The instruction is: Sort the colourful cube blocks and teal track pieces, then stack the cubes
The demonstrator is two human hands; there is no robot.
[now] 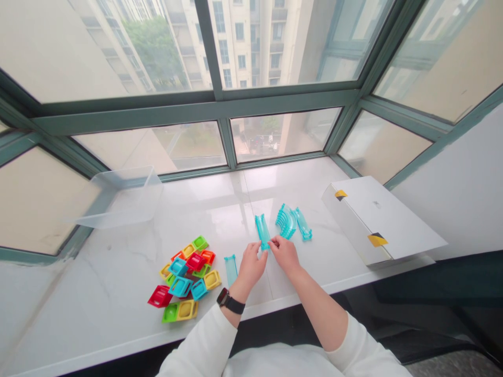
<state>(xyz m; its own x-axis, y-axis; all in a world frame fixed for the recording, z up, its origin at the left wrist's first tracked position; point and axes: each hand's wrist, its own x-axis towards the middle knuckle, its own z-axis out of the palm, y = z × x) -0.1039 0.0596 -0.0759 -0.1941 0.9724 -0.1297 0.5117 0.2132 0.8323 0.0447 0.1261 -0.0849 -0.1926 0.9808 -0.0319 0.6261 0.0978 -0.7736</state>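
Note:
Both my hands meet at the near end of a straight, see-through turquoise track piece (262, 230) on the white sill. My left hand (253, 264), with a black watch on its wrist, pinches the left corner of that end. From the other side, the fingers of my right hand (284, 253) close on the right corner. Beside my left hand lies another straight turquoise track piece (231, 269), partly covered by the hand and wrist. Beyond my right hand rest a stack of curved turquoise track pieces (286, 221) and a further turquoise piece (304, 224) next to it.
A pile of red, yellow, green and blue plastic blocks (181, 286) lies to the left. Farther back on that side stands a clear plastic bin (129, 212). A white box (377, 214) with yellow-and-black stickers occupies the right. Green-framed windows (223, 104) border the sill (326, 272).

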